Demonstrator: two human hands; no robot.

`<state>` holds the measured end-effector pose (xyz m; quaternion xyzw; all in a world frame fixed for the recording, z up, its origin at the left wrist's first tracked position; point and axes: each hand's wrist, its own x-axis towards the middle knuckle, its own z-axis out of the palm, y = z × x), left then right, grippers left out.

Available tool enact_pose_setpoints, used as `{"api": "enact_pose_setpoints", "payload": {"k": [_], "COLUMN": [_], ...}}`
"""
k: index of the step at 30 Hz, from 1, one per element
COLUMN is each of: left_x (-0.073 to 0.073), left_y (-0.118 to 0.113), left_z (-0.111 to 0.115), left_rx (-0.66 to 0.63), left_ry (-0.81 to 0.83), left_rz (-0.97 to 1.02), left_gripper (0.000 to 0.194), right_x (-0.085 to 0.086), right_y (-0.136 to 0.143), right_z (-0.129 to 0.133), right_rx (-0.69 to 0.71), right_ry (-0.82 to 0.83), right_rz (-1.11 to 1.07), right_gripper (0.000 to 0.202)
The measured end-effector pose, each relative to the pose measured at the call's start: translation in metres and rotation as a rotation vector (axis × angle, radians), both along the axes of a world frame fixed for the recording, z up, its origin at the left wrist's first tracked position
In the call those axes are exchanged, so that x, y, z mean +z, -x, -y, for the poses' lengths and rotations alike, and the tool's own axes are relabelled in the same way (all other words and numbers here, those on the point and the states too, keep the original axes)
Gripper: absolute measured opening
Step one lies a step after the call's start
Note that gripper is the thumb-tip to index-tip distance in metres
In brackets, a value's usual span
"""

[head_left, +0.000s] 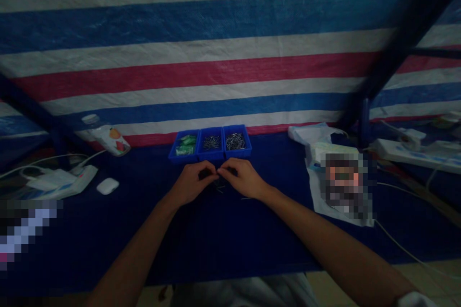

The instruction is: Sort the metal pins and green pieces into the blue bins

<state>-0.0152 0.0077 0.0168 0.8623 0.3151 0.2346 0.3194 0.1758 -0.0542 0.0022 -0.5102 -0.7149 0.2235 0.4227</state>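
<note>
"White plastic first: at far left, a slab-shaped power strip with cables, then a glossy, rounded white case. Just behind it leans a clear plastic bottle with a fruit-printed label."

"And in the middle?"

"Three rectangular blue plastic bins, side by side on the smooth dark-blue tabletop. The left bin holds crinkly green packets. The left hand is just in front, thumb and forefinger curled into a pinch."

"Pinching what?"

"Thin metal-looking pieces, it seems; they show right at the fingertips, though it's too dim to tell their exact form. Behind them is the middle bin, full of slim, shiny metal bits."

"Then the right side?"

"The right bin is heaped with similar glinting bits. Before it, the right hand meets the left, thumb and fingertips drawn together at the same spot, apparently on those same pieces. One thin loose sliver lies under the wrist."

"How far along is it?"

"Midway through one small handful, I'd judge. I can't make out a finished piece set aside, and all three bins remain stocked, so plenty is left."

"Anything farther right?"

"A wrinkled white plastic bag, partly hidden by a blurred patch."
</note>
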Motion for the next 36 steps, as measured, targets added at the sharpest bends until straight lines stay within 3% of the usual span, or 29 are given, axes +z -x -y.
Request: {"api": "enact_pose_setpoints", "payload": {"k": [5,10,16,21,23,30,36], "left_x": [-0.001,0.001,0.004,0.005,0.005,-0.001,-0.008], "left_y": [0.0,-0.001,0.003,0.008,0.008,0.001,0.002], "left_z": [0.002,0.004,0.0,-0.005,-0.005,-0.006,-0.006], "left_rx": [0.013,0.002,0.1,0.123,0.149,0.12,0.056], "left_ry": [-0.015,0.019,0.034,0.022,-0.013,-0.141,-0.19], "left_rz": [0.013,0.027,0.207,0.354,0.323,-0.109,-0.283], "left_gripper": [0.012,0.016,0.029,0.041,0.04,0.02,0.022], "right_x": [0.001,-0.001,-0.004,0.004,0.005,-0.001,-0.003], "right_y": [0.002,0.003,-0.004,-0.005,-0.007,-0.016,-0.012], "right_z": [0.002,0.001,-0.006,-0.012,-0.013,-0.008,0.0], "right_rx": [0.065,0.096,0.076,0.0,-0.013,-0.048,-0.047], "right_ry": [0.147,0.173,0.342,0.349,0.343,0.263,0.199], "right_rz": [-0.113,-0.144,-0.111,-0.442,-0.499,0.05,0.232], "right_gripper": [0.027,0.028,0.034,0.023,0.03,0.016,0.019]}}
